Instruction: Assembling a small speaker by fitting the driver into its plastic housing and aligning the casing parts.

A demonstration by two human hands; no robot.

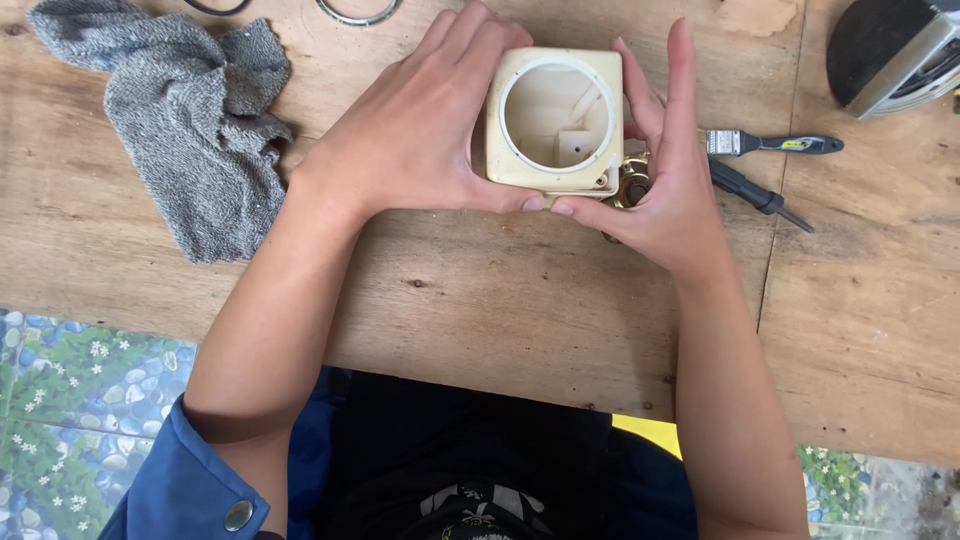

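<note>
Two hands hold a cream square casing (556,120) over the wooden tabletop (480,290). Left of the casing lies a grey cloth (190,120). The left hand (415,130) and right hand (670,170) each keep a closed grip on the casing's sides. Right of the casing lie two screwdrivers (770,165); a brass part (630,185) sits against its lower right corner.

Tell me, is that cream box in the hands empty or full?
Mostly empty: through the round opening of the cream box only bare inner walls and a small moulded block show.

1 head camera looks steeply down, close above the wooden table (480,300).
</note>
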